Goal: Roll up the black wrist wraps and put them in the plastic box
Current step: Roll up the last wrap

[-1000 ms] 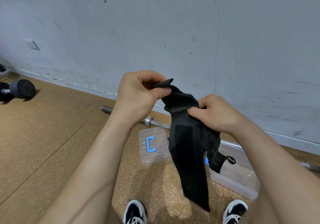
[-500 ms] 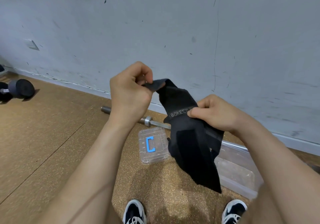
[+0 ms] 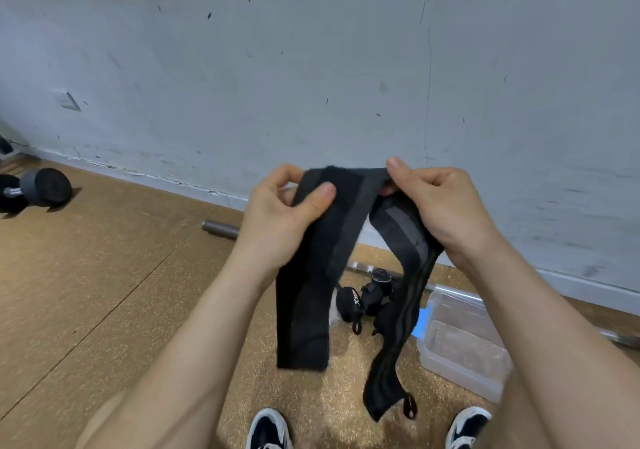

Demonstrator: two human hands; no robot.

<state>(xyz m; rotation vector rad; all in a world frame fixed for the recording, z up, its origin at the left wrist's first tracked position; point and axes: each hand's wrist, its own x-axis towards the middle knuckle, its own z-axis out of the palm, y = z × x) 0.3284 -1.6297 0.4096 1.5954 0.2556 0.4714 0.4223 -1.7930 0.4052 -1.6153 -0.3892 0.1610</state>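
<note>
Wrist wrap (image 3: 304,310) pinched at its fold by left hand (image 3: 277,220) and right hand (image 3: 443,206), tails dangling: take one end, roll tight, edges aligned.

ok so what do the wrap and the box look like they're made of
Wrap: looks like woven elastic fabric, matte black with grey stripes; it hangs limp and folds. Box: clear plastic, slightly glossy; the floor shows through it.

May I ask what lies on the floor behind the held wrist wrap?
Between the hanging ends of the wrist wrap, rolled black wraps show, beside the plastic box. Whatever lies directly behind those ends is covered.
</note>
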